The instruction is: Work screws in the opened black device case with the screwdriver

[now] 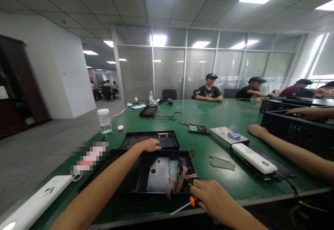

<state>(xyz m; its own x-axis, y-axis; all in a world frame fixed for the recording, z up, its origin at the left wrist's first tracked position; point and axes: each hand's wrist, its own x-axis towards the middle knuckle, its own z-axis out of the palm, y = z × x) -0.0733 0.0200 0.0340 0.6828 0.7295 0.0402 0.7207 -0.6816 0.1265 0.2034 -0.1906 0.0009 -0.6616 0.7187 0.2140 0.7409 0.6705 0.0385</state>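
An open black metal case (146, 174) lies in front of me, with striped ribbon cables (179, 185) bunched at its right end. Behind it sits a second black shallow tray (141, 138) with a brass-coloured part at its far edge. My left hand (150, 145) reaches over the case to the tray's near side, its fingers bent together; anything in them is too small to tell. At the case's near right corner, my right hand (208, 197) is closed around a screwdriver (193, 201) with an orange and black handle, its shaft pointing down left past the table's front edge.
A green table (193, 167) holds a grey metal piece (221, 162), a circuit board (198, 129), a box (229, 136) and a white power bank (253, 157). A jar (104, 120) stands left. A co-worker's hand (257, 131) lies right, beside a large black chassis (297, 136).
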